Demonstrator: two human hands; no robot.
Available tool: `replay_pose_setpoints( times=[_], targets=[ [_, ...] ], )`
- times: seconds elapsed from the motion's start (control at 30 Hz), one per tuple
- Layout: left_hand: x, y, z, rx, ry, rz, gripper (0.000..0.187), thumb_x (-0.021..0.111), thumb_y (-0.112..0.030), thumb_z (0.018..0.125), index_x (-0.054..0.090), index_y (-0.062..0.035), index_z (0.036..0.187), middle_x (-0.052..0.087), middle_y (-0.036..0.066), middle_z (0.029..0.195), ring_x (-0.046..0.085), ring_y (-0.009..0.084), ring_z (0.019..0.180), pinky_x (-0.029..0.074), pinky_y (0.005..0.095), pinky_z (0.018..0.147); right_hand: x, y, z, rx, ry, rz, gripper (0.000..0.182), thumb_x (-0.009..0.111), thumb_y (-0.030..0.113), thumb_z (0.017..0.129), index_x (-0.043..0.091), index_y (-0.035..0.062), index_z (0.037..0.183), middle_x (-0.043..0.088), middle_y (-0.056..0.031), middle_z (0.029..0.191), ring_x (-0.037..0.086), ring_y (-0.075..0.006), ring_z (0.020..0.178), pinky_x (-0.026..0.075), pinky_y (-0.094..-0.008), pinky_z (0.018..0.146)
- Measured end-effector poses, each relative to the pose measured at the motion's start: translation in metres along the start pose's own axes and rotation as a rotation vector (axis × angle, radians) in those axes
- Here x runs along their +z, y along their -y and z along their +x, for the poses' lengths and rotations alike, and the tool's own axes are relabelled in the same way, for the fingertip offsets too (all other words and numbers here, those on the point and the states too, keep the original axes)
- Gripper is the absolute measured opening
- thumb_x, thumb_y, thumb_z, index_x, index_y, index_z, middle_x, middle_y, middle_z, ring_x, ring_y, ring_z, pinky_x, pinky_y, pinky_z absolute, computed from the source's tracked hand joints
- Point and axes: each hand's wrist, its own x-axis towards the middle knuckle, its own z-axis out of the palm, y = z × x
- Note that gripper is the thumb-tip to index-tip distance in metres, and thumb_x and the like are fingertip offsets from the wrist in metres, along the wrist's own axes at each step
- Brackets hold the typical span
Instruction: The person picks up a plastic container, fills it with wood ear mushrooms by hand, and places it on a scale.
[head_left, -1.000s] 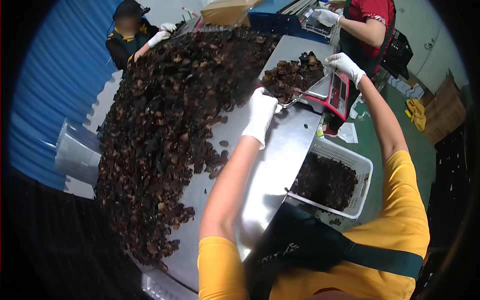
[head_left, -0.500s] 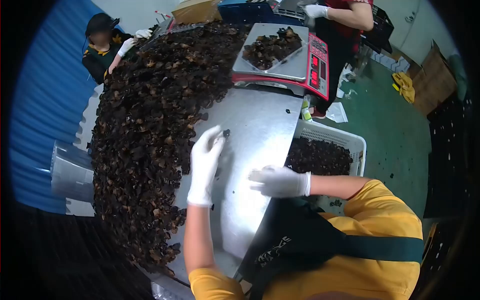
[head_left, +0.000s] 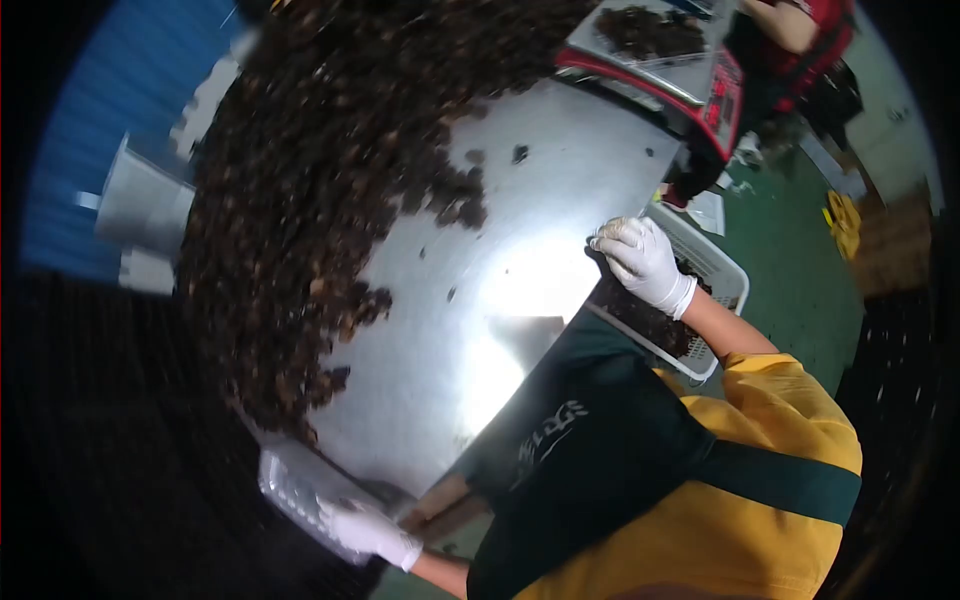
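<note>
My left hand (head_left: 368, 532), in a white glove, is at a clear plastic tray (head_left: 300, 485) beside the table's near left corner. It touches the tray, but blur hides how its fingers are bent. My right hand (head_left: 645, 265), also gloved, is over the table's right edge by a white perforated basket (head_left: 728, 272). Its fingers are curled in, with something dark at the tips that I cannot make out. A large heap of dark, crinkled pieces (head_left: 300, 220), like wood ear fungus, covers the table's left side. More dark pieces (head_left: 650, 325) lie in the basket.
A red scale (head_left: 690, 105) with a loaded tray stands at the table's far end, beside a person in red (head_left: 800, 30). Scattered bits lie on the bare metal (head_left: 430, 330). A metal bucket (head_left: 145, 195) is beyond the left edge. Yellow cloth (head_left: 845, 225) lies on the floor.
My left hand has gone from above the tabletop down to the plastic tray. My right hand has moved outward to the basket side. The view has turned and shifted.
</note>
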Motion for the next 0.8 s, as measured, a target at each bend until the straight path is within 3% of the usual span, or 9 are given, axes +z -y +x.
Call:
replay_pose_setpoints(
  times=[0.13,0.23,0.33,0.4,0.57,0.6,0.67,0.73,0.8],
  targets=[
    [0.017,0.019,0.001,0.0,-0.126,-0.23,0.034,0.059,-0.002,0.084,0.063,-0.002,0.118,0.064,0.016,0.118,0.065,0.0327,0.099,0.052,0.0401,0.081,0.031,0.03,0.049,-0.171,-0.03,0.106,0.019,0.072,0.006,0.072,0.064,0.0118,0.089,0.063,-0.0005,0.095,0.061,-0.0188,0.092,0.044,-0.0332,0.073],
    [-0.004,0.0,0.003,-0.07,-0.083,-0.167,0.029,0.06,-0.002,0.083,0.065,-0.0017,0.112,0.068,0.015,0.11,0.068,0.0319,0.091,0.053,0.0418,0.076,0.05,0.03,0.073,-0.144,0.076,0.093,0.012,0.066,0.011,0.078,0.064,0.0121,0.09,0.062,-0.0014,0.09,0.059,-0.0207,0.085,0.042,-0.0334,0.071],
    [-0.006,0.001,0.007,-0.078,-0.095,-0.15,0.023,0.062,-0.003,0.08,0.067,-0.0028,0.103,0.071,0.014,0.096,0.069,0.0312,0.081,0.052,0.0418,0.071,0.08,0.03,0.097,0.076,0.176,0.127,0.014,0.063,0.016,0.082,0.066,0.0106,0.095,0.062,-0.0064,0.091,0.061,-0.0273,0.088,0.048,-0.0405,0.074],
    [-0.009,0.004,0.007,-0.045,-0.091,-0.237,0.019,0.063,-0.004,0.079,0.066,-0.0045,0.097,0.071,0.013,0.086,0.068,0.031,0.076,0.051,0.0412,0.069,0.103,0.035,0.109,0.116,0.177,0.116,0.017,0.063,0.017,0.082,0.067,0.0111,0.098,0.062,-0.0076,0.091,0.062,-0.0289,0.088,0.049,-0.042,0.075],
    [-0.016,0.005,0.008,-0.108,-0.034,-0.272,0.017,0.064,-0.006,0.078,0.066,-0.0056,0.095,0.071,0.012,0.085,0.068,0.0308,0.075,0.051,0.0416,0.068,0.121,0.036,0.133,0.269,0.288,0.202,0.023,0.065,0.02,0.083,0.068,0.0092,0.103,0.063,-0.0143,0.094,0.064,-0.0314,0.086,0.051,-0.0418,0.078],
    [-0.016,0.006,0.008,-0.103,-0.017,-0.302,0.016,0.064,-0.007,0.078,0.066,-0.0055,0.095,0.071,0.012,0.085,0.067,0.0313,0.074,0.051,0.0423,0.068,0.124,0.03,0.135,0.317,0.255,0.279,0.024,0.063,0.019,0.085,0.069,0.0084,0.105,0.066,-0.0158,0.097,0.066,-0.0306,0.086,0.052,-0.04,0.079],
    [-0.016,0.003,0.007,-0.11,0.018,-0.222,0.016,0.065,-0.009,0.079,0.067,-0.0053,0.095,0.071,0.013,0.085,0.067,0.0319,0.075,0.051,0.0424,0.068,0.129,0.024,0.137,0.646,0.292,0.844,0.027,0.061,0.019,0.086,0.068,0.0098,0.11,0.069,-0.0149,0.101,0.068,-0.0309,0.087,0.053,-0.0381,0.081],
    [-0.015,0.002,0.008,-0.103,0.062,-0.138,0.016,0.066,-0.011,0.079,0.067,-0.005,0.094,0.071,0.013,0.085,0.067,0.0324,0.075,0.051,0.0426,0.068,0.119,0.027,0.144,0.602,0.287,0.774,0.03,0.061,0.02,0.085,0.067,0.0101,0.113,0.07,-0.0144,0.104,0.069,-0.0304,0.088,0.053,-0.0364,0.083],
    [-0.012,0.007,0.012,-0.066,0.065,-0.049,0.017,0.068,-0.015,0.08,0.067,-0.0045,0.093,0.071,0.014,0.085,0.067,0.0333,0.075,0.051,0.0426,0.068,0.117,0.034,0.146,0.377,0.328,0.504,0.032,0.063,0.023,0.083,0.066,0.0093,0.113,0.069,-0.0139,0.104,0.069,-0.0291,0.089,0.053,-0.0376,0.082]
  ],
)
